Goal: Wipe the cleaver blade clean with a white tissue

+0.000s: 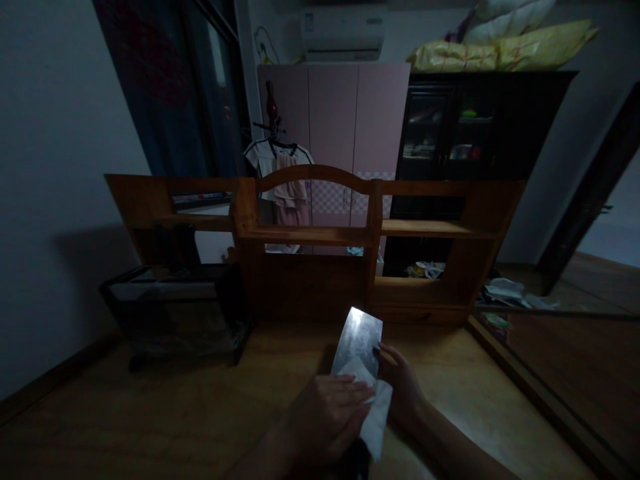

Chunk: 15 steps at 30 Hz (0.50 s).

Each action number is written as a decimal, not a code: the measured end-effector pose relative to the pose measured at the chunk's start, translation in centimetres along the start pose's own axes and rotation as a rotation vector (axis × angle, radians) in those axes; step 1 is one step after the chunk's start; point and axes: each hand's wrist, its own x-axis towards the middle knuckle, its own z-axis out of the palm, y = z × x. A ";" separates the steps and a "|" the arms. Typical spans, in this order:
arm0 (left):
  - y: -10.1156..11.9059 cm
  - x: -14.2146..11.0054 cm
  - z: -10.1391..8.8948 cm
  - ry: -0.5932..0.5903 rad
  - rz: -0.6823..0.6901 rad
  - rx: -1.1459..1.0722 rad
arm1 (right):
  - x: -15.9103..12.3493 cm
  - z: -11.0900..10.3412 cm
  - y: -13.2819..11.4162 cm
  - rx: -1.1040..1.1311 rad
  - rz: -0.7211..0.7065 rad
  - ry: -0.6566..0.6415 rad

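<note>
Cleaver (361, 333) between both hands, above tabletop (280, 347).
Covered low on blade by white cloth (376, 420) under left hand (333, 410), fingers together; gripped at right edge in curled right hand (399, 380).

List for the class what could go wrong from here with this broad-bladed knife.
1. The right hand has its fingertips at one long edge of the blade; if that edge is the sharp one, which I cannot tell, a slip might cut them.
2. The left hand lies over the crumpled white wipe on the blade; the wipe could bunch or slide, exposing fingers to an edge.
3. The room is dim, so the edge may be misjudged.
</note>
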 end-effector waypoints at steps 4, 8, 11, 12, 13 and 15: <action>-2.1 -1.0 -0.3 0.110 -0.104 0.039 | 0.3 0.1 0.3 0.082 -0.004 -0.041; -3.7 -1.7 0.0 0.126 -0.140 0.089 | 0.4 0.0 0.4 0.103 -0.005 -0.082; -3.4 -1.7 0.1 0.084 -0.100 0.106 | 0.4 0.0 0.3 0.069 -0.004 -0.070; -3.0 -1.7 0.1 0.068 -0.087 0.102 | 0.4 0.0 0.2 0.057 -0.002 -0.063; -2.7 -1.6 0.0 0.056 -0.074 0.095 | 0.4 0.1 0.2 0.050 -0.001 -0.056; -2.0 -1.4 -0.2 0.046 -0.050 0.081 | 0.3 0.2 0.1 0.043 0.003 -0.050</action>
